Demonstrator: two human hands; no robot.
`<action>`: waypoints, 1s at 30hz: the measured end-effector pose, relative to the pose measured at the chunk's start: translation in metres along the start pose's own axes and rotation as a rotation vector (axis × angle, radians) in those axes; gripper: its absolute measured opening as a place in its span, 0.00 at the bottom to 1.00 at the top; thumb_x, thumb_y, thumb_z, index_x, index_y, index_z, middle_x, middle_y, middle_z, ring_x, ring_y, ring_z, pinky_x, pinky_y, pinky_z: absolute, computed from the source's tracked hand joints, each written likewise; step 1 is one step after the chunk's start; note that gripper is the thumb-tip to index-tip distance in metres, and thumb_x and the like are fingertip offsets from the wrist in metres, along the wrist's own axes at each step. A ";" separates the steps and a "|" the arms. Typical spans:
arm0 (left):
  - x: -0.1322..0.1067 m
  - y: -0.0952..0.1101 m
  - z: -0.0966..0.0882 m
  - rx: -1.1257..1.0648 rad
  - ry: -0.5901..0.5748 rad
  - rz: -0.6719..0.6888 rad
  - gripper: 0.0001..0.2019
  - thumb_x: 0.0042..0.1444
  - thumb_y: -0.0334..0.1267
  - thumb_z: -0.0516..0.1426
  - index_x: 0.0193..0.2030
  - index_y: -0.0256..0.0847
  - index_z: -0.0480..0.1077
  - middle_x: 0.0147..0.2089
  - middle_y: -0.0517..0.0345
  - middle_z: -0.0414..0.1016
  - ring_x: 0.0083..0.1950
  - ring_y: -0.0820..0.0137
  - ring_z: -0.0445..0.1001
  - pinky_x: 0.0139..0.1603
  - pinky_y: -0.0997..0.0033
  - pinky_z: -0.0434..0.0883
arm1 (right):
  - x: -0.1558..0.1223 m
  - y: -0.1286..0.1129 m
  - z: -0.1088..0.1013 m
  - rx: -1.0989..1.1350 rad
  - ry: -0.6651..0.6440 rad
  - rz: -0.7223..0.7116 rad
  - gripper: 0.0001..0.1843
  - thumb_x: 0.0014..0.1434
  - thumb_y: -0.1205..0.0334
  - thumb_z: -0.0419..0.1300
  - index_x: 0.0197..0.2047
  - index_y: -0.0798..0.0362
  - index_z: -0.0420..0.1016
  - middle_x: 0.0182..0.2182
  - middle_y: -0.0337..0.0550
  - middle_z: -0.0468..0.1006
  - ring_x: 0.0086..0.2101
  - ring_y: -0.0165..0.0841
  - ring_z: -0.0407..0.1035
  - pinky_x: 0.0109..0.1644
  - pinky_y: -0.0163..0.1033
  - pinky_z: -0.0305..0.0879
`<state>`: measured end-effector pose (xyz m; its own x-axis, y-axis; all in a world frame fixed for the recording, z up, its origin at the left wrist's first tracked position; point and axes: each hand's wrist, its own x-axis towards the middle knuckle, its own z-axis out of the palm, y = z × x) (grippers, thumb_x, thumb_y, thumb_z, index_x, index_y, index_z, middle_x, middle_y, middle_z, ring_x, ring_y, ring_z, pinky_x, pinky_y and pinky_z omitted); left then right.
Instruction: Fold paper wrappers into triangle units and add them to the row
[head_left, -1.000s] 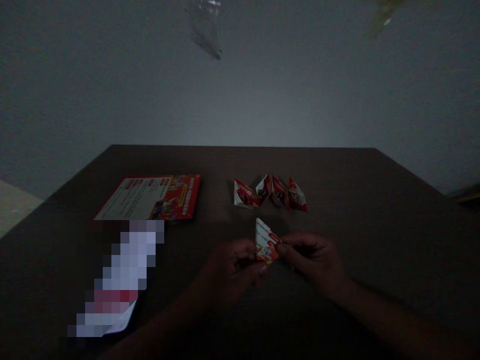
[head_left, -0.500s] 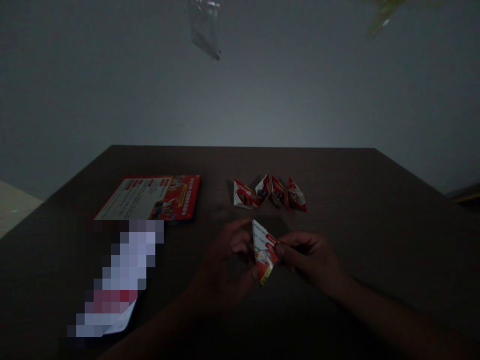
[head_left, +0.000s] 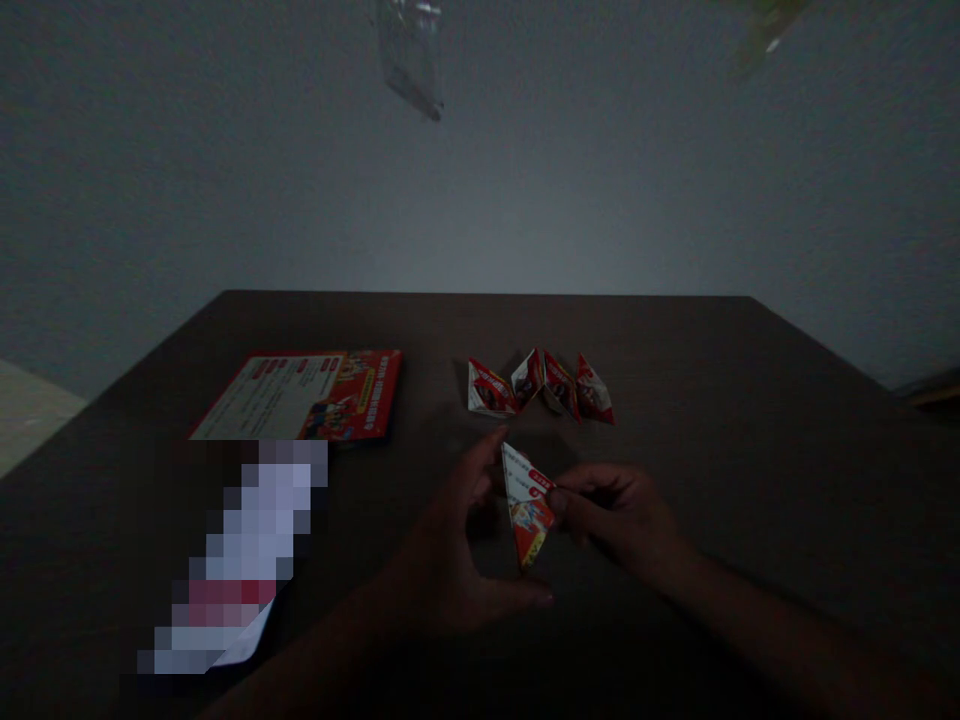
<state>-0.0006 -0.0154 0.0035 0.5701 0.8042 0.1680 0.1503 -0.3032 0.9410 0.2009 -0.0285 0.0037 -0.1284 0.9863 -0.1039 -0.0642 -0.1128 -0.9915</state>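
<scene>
A small folded triangle of red-and-white printed paper [head_left: 528,505] stands on edge above the dark table [head_left: 712,400] between my two hands. My right hand [head_left: 619,515] pinches its right corner with thumb and fingers. My left hand [head_left: 457,540] is spread around its left side, the index fingertip touching the top corner and the thumb stretched out below it. A row of several similar folded paper pieces [head_left: 541,386] lies just beyond, toward the far edge.
A red-and-white printed leaflet [head_left: 304,395] lies flat at the left of the table. A blurred-out sheet [head_left: 240,560] sits nearer the front left. A clear plastic bag [head_left: 409,50] hangs on the wall above. The room is dim.
My left hand has gone from pinching the paper to spread fingers around it. The folded piece has turned into a taller, upright triangle, still held by my right hand.
</scene>
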 end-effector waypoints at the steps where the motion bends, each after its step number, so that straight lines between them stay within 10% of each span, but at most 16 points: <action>1: 0.000 0.001 0.000 0.007 -0.004 -0.003 0.57 0.36 0.35 0.70 0.67 0.52 0.37 0.63 0.45 0.59 0.59 0.53 0.65 0.56 0.53 0.68 | 0.000 0.000 0.000 -0.004 0.002 0.001 0.07 0.50 0.60 0.67 0.28 0.55 0.80 0.17 0.37 0.74 0.16 0.20 0.59 0.18 0.26 0.55; 30: -0.001 0.000 -0.001 0.174 0.111 0.124 0.48 0.39 0.41 0.69 0.64 0.48 0.47 0.41 0.55 0.71 0.38 0.65 0.72 0.39 0.63 0.72 | 0.001 0.002 -0.001 0.019 -0.041 0.037 0.10 0.50 0.56 0.66 0.29 0.56 0.79 0.20 0.39 0.76 0.16 0.22 0.61 0.19 0.27 0.57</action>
<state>-0.0021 -0.0154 0.0034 0.5017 0.8040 0.3193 0.2273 -0.4787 0.8481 0.2015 -0.0274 0.0016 -0.1714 0.9757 -0.1368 -0.0771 -0.1517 -0.9854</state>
